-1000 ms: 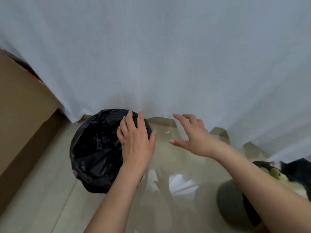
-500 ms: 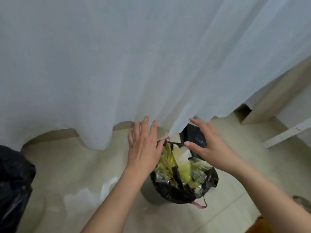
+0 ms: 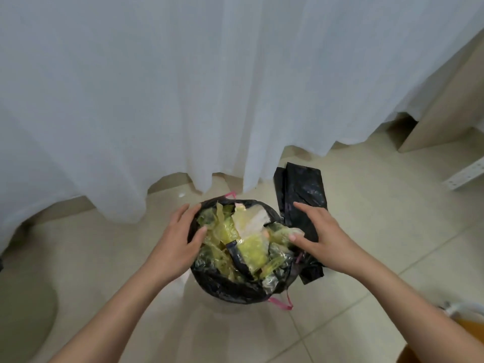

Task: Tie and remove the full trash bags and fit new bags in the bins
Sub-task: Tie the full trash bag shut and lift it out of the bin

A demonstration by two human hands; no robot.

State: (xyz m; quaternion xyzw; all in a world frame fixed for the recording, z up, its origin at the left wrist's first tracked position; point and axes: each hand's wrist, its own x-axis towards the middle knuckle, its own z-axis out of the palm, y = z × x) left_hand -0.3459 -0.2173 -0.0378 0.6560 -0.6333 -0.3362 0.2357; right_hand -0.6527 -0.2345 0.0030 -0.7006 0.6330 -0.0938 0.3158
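Hanging across the whole upper scene, a white curtain [image 3: 235, 87] now backs a different bin than 1 second ago: the view has swung from a freshly lined bin to a full trash bag [image 3: 235, 258] stuffed with yellow-green waste, centred on the tiled floor [image 3: 379, 231]. A folded new bag [image 3: 303, 189] lies just beside it, at right. The left hand [image 3: 175, 247] and right hand [image 3: 317, 242], fingers loosely spread and gripping nothing, have reached its rim, so tying probably starts next.
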